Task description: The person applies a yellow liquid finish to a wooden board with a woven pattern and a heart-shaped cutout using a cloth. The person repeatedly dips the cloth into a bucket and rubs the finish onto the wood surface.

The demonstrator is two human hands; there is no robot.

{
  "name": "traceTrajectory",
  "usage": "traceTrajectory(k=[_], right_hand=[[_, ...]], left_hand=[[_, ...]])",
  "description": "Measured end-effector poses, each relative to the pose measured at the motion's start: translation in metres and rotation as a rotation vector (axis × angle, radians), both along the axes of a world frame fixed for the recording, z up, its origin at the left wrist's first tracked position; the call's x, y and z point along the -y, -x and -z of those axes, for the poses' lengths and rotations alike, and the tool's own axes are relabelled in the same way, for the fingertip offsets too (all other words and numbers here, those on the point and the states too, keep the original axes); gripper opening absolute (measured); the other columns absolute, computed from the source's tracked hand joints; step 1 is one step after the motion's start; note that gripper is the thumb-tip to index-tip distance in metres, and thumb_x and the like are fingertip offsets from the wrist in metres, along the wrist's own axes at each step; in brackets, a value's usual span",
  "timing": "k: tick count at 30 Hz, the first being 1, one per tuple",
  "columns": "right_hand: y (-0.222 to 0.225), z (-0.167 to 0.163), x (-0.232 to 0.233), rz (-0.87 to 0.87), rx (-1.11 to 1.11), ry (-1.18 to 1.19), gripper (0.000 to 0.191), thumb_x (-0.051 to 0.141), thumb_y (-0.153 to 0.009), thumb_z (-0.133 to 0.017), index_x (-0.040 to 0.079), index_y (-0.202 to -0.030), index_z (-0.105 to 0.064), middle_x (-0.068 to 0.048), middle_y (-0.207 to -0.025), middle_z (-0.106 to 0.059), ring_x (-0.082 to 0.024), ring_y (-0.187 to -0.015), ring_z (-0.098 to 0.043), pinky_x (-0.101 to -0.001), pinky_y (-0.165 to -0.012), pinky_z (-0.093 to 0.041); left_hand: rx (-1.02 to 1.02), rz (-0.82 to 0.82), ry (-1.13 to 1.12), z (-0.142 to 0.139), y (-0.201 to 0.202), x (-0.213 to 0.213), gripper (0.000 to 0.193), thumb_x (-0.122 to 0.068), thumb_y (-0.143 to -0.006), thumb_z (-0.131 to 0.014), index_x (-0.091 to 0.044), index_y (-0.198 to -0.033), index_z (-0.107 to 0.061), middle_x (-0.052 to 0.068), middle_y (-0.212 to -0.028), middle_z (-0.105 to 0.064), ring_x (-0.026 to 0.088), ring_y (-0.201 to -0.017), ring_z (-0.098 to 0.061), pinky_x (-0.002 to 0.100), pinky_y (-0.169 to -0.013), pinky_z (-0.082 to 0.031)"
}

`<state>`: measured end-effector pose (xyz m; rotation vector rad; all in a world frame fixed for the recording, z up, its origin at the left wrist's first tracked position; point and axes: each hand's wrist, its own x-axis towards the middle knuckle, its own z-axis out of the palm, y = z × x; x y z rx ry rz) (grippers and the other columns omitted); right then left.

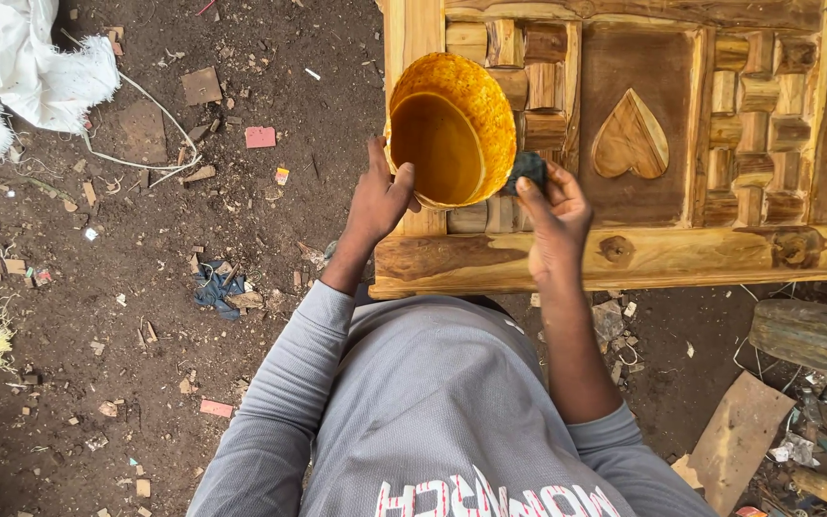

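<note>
ground here is dark packed soil (270, 191), littered with wood chips, offcuts and small scraps, among them a pink fragment (260, 137) and a crumpled blue-grey rag (214, 285). white woven sacking (21, 67) with frayed edges lies at the upper left, partly cut off by the frame. flat boards and a rough log end (814, 337) sit at the lower right.

carved wooden panel (662, 144) lies flat on the soil ahead of the person. it shows a raised heart (630, 137) in a recessed centre field, flanked by 2 columns of blocky relief work, with a broad lower rail holding dark knots. its top and right edges run out of view.

left hand (380, 201) is closed on the rim of a yellow-stained bowl (452, 129), thumb inside the lip, fingers behind it. the bowl is tilted so its mouth faces the camera, held above the panel's left side; amber liquid pools inside. whether the bowl touches the panel cannot be told.

right hand (552, 215) is pinched narrow around a small dark pad (526, 170), held against the bowl's right edge. the pad's material is hard to make out.

grey long sleeves and the person's torso fill the lower centre and hide the soil beneath; the panel's near left corner is covered by the left forearm.
</note>
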<state>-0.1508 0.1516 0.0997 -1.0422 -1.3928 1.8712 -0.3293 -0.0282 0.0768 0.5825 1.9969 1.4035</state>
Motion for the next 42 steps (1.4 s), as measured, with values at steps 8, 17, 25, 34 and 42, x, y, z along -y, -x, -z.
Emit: traceTrajectory(k=[8,17,25,34,42], right_hand=[[-0.005,-0.047,-0.024,-0.218,-0.004,0.047,0.055,0.018,-0.085,-0.087,0.0,-0.131,-0.064,-0.011,-0.123,-0.071,-0.017,-0.114,-0.069,-0.0372,-0.103,-0.06],[0.065,-0.059,-0.017,-0.584,0.308,-0.926,0.039,0.006,-0.093,-0.082,0.003,-0.13,-0.069,-0.018,-0.122,-0.071,-0.025,-0.112,-0.075,-0.0338,-0.094,-0.059],[0.138,-0.019,-0.021,-0.988,0.523,-1.508,0.033,-0.001,-0.076,-0.083,0.004,-0.108,-0.08,-0.016,-0.09,-0.074,-0.031,-0.079,-0.073,-0.0422,-0.075,-0.06],[0.171,0.053,-0.04,-1.147,0.732,-1.712,0.026,-0.011,-0.088,-0.062,0.005,-0.1,-0.08,-0.016,-0.069,-0.07,-0.019,-0.052,-0.064,-0.034,-0.047,-0.055],[0.17,0.067,-0.045,-1.191,0.799,-1.625,0.035,-0.013,-0.092,-0.059,0.006,-0.113,-0.079,-0.018,-0.069,-0.071,-0.016,-0.046,-0.062,-0.031,-0.046,-0.056]], left_hand=[[0.004,0.001,0.041,0.003,0.002,-0.001,0.067,-0.034,-0.097,-0.045,0.004,-0.148,-0.024,0.013,-0.066,-0.075,0.033,-0.08,-0.08,0.042,-0.089,-0.058],[-0.006,0.002,0.03,0.011,0.004,0.0,0.061,-0.035,-0.098,-0.046,0.001,-0.143,-0.027,0.014,-0.067,-0.075,0.033,-0.077,-0.08,0.042,-0.085,-0.06],[-0.008,-0.029,0.067,0.017,0.005,-0.002,0.063,-0.036,-0.096,-0.049,0.0,-0.143,-0.026,0.012,-0.062,-0.074,0.034,-0.078,-0.079,0.042,-0.081,-0.059],[0.031,-0.079,0.008,0.01,0.003,0.003,0.059,-0.034,-0.096,-0.052,0.001,-0.138,-0.032,0.012,-0.062,-0.071,0.033,-0.07,-0.078,0.042,-0.075,-0.059],[0.022,-0.062,0.032,0.012,0.004,-0.001,0.059,-0.033,-0.096,-0.051,0.002,-0.139,-0.03,0.011,-0.06,-0.071,0.031,-0.067,-0.077,0.041,-0.071,-0.06]])
